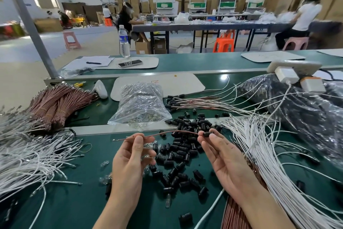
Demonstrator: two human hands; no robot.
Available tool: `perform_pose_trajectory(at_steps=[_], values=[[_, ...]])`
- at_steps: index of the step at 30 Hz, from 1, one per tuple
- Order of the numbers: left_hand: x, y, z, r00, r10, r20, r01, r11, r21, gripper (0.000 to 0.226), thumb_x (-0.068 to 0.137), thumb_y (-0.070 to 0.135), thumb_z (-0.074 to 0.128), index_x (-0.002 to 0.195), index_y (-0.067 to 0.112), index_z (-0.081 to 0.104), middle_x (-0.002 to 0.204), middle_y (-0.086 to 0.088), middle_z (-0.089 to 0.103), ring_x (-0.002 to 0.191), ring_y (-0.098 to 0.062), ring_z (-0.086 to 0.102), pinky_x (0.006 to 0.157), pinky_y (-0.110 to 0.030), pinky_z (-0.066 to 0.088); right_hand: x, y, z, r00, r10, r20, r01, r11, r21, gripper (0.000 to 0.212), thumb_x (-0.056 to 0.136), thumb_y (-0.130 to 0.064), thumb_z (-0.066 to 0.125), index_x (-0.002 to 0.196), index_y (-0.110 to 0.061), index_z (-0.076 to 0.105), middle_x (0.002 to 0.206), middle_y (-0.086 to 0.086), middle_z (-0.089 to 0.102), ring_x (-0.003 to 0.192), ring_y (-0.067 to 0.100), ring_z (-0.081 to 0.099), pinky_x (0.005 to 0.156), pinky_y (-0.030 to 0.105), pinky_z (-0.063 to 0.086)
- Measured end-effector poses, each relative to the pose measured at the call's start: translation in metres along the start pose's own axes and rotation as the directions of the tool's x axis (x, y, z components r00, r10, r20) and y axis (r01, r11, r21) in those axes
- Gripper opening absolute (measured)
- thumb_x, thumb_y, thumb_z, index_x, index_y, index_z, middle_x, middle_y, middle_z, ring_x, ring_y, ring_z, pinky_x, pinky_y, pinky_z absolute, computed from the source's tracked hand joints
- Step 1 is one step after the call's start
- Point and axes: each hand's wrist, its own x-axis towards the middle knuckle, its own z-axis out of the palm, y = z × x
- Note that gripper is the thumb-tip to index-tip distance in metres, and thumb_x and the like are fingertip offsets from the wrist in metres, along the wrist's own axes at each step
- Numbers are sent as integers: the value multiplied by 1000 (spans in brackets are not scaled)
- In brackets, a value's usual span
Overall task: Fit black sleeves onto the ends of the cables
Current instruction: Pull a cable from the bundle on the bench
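Observation:
A thin brown cable (167, 133) stretches between my two hands above the green bench. My left hand (132, 156) pinches it near its left end, where a small metal terminal sticks out. My right hand (220, 156) pinches a black sleeve (208, 134) that sits at the cable's right end. Below and between the hands lies a loose pile of black sleeves (181, 154) on the bench.
White cables lie in bunches at the left (27, 156) and right (274, 158). Bundled brown cables (59, 102) sit at the far left. A clear plastic bag (142, 104) stands behind the pile, with sleeved cables (200, 103) beside it and a dark bag (297, 106) at right.

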Motion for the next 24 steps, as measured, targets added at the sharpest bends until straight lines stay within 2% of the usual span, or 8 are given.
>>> perform_pose_trajectory(at_steps=[10, 14, 18, 24], values=[[-2, 3, 1, 999, -26, 45, 27, 999, -24, 13, 89, 25, 61, 89, 22, 74, 97, -13, 75, 64, -16, 65, 53, -26, 54, -2, -2, -1, 999, 1, 53, -3, 999, 33, 32, 83, -3, 66, 114, -4, 64, 118, 24, 71, 102, 28, 74, 74, 25, 62], [-5, 4, -2, 998, -16, 69, 13, 999, 42, 20, 92, 28, 60, 96, 11, 69, 94, -11, 74, 67, -16, 63, 56, -25, 54, -3, 0, 1, 995, 27, 93, -31, 999, 43, 35, 86, -5, 66, 120, -1, 62, 122, 23, 70, 110, 28, 72, 78, 25, 62], [-4, 4, -3, 1000, -22, 10, 22, 998, 53, 25, 92, 31, 59, 94, 7, 66, 87, -8, 71, 65, -13, 61, 54, -24, 54, -5, 4, 1, 988, 61, 140, -71, 995, 68, 40, 90, -5, 65, 129, 1, 58, 126, 24, 68, 114, 30, 70, 78, 26, 62], [-8, 8, -2, 998, -5, 70, -1, 995, 97, 19, 91, 35, 62, 83, 24, 75, 90, -6, 71, 67, -13, 60, 57, -26, 52, -6, 4, 3, 980, 64, 187, -74, 996, 45, 31, 93, -5, 63, 123, -3, 63, 127, 24, 67, 113, 30, 70, 79, 27, 62]])
